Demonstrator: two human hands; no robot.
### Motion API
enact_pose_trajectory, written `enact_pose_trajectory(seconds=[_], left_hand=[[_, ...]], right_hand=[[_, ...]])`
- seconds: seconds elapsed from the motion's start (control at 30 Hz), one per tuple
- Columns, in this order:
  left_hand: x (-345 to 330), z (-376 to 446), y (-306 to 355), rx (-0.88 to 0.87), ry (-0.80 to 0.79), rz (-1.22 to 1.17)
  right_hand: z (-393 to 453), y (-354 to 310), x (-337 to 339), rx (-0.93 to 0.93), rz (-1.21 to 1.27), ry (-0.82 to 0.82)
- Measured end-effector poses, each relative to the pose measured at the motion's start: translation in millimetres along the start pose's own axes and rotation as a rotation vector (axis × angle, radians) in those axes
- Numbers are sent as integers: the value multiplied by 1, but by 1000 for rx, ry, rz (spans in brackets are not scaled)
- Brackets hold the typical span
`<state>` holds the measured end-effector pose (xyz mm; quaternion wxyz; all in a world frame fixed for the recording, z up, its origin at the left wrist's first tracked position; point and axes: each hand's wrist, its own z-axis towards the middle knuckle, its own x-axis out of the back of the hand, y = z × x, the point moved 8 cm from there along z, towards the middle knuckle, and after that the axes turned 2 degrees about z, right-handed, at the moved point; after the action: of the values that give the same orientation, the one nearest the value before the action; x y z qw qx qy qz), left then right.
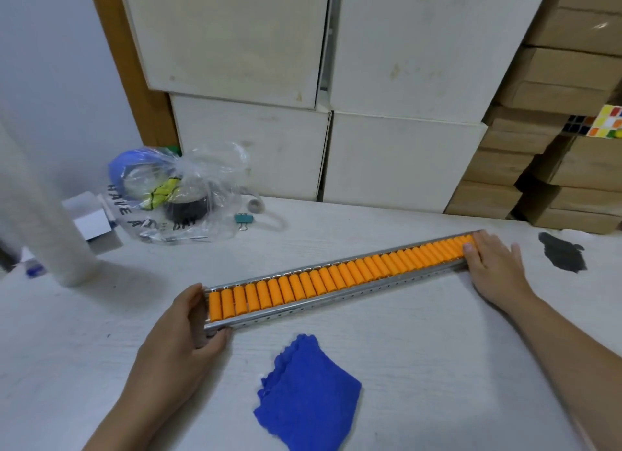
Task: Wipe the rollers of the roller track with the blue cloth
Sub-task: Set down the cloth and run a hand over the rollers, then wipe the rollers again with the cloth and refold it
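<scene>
A long metal roller track (336, 296) with several orange rollers (340, 275) lies slantwise across the white table, its right end farther from me. My left hand (181, 329) grips the track's near left end, thumb on the front rail. Over the far right end rests my right hand (491, 265), fingers laid across the last rollers and the rail. A folded blue cloth (308, 393) lies flat on the table in front of the track, between my forearms, touched by neither hand.
A clear plastic bag (178, 195) of small items sits at the back left beside a small white box (91, 222) and a teal binder clip (244, 220). White boxes (397, 161) and cardboard cartons (555, 181) line the back. A dark stain (562, 255) marks the table at right.
</scene>
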<state>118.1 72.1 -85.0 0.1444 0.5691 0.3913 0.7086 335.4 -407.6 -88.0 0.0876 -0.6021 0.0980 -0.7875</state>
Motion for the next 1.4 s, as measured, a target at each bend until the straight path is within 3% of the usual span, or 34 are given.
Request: enact_pose_trajectory(seconds=[0.13, 0.23, 0.33, 0.37, 0.43, 0.5, 0.53, 0.57, 0.63, 0.73, 0.8, 0.87, 0.97, 1.03, 1.17, 1.23, 1.4], left_hand=[[0, 1, -2, -18, -2, 20], [0, 1, -5, -13, -18, 17], [0, 0, -6, -14, -27, 17], [0, 0, -6, -13, -27, 15], [-2, 1, -7, -15, -33, 13], [-2, 1, -8, -13, -34, 15], [-2, 1, -8, -9, -37, 18], [-2, 2, -9, -10, -37, 15], [-2, 0, -7, -14, -36, 2], [1, -4, -2, -6, -2, -4], [3, -7, 3, -16, 11, -21], [5, -8, 8, -37, 7, -41], [7, -7, 17, -73, -6, -43], [7, -7, 19, -74, -6, -48], [4, -3, 12, -97, -31, -55], [3, -1, 3, -73, -25, -59], [-1, 4, -17, -1, 18, -70]], right_hand=[[-23, -32, -14, 185, -6, -22], [-28, -43, -7, 121, 78, -46], [-65, -94, 23, 94, 327, 19], [-91, -121, 31, 102, 452, -14], [-154, -186, 34, 241, 585, -267], [-216, -240, 11, 500, 405, -604], [-240, -253, 0, 647, 266, -633], [-257, -259, -12, 809, 97, -563], [-263, -261, -23, 843, -28, -489], [-257, -247, -16, 830, 78, -418], [-238, -233, 3, 664, 460, -414], [-204, -201, 12, 216, 880, -458], [-146, -139, 30, -231, 1089, -208], [-108, -109, 54, -297, 1064, 0], [-44, -53, 78, -286, 768, 370], [-18, -32, 71, -296, 601, 397], [7, 5, 26, -416, 336, 208]])
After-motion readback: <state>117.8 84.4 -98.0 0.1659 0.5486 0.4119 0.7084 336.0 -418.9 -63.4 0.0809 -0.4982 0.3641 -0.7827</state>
